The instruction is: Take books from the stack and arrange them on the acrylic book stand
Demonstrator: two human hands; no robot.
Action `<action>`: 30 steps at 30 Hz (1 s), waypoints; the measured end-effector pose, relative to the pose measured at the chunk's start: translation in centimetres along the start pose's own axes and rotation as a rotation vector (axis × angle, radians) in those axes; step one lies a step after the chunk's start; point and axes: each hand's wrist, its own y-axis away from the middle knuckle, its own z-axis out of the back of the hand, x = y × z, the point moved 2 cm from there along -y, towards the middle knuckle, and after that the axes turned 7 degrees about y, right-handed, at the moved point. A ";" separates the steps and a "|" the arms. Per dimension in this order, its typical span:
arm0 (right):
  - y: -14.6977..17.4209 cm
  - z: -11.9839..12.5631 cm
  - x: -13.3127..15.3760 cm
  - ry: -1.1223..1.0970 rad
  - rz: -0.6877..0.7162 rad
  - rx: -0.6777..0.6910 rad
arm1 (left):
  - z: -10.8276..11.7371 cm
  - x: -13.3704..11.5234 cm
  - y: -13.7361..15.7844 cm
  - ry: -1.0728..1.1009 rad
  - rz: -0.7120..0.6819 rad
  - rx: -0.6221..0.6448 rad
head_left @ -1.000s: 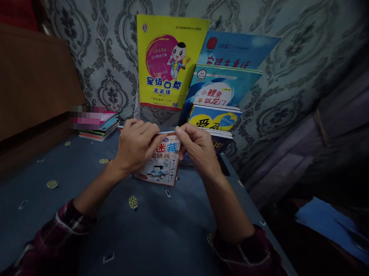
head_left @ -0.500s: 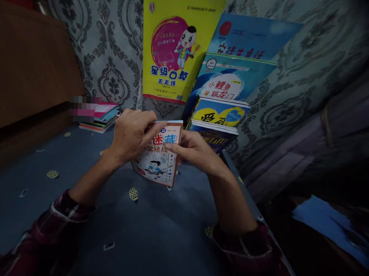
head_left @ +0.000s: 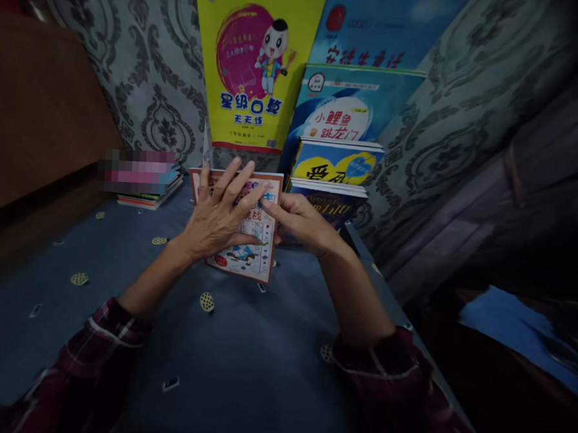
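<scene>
Currently:
Left hand (head_left: 220, 218): grip spread, fingers flat on the booklet (head_left: 248, 250) cover.
Right hand (head_left: 301, 220): grip pinching the booklet's right edge.

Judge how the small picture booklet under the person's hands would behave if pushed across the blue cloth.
The booklet looks thin and soft-covered, so probably light and bendy. Lying flat under the left hand, it cannot roll. The blue cloth would likely drag on it.

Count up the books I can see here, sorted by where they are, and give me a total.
Under the left hand and right hand, small book: 1
Propped at the wall, yellow book, top blue book, carp book, heart book, dark book: 5
Total, besides the side stack: 6
</scene>
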 end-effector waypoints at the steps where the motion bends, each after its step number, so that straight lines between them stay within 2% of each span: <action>1: 0.0 0.0 -0.1 -0.003 -0.003 0.003 | -0.2 0.3 0.2 0.018 0.016 -0.028; 4: -0.1 0.4 -0.2 -0.027 -0.015 -0.010 | 0.1 2.1 0.4 0.101 0.156 -0.210; 6: 0.0 0.8 -0.1 -0.051 -0.017 -0.052 | 0.7 3.7 0.5 0.236 0.286 -0.302; 8: 0.1 1.3 0.2 -0.075 -0.010 -0.111 | 1.0 5.0 0.6 0.470 0.402 -0.252; 11: 0.4 2.1 0.7 -0.083 0.001 -0.185 | 1.2 5.8 0.7 0.802 0.519 -0.036; 14: 0.7 2.5 1.3 -0.052 0.010 -0.212 | 1.8 5.7 0.7 0.942 0.564 0.041; 22: 1.0 2.0 3.2 0.045 0.126 -0.230 | 4.7 5.3 0.2 0.895 0.539 0.005; 25: 1.0 1.5 3.5 0.062 0.162 -0.268 | 5.6 5.3 0.2 0.848 0.484 -0.067; 30: 0.9 1.4 4.3 0.115 0.233 -0.405 | 7.0 4.2 -0.3 0.615 0.384 -0.215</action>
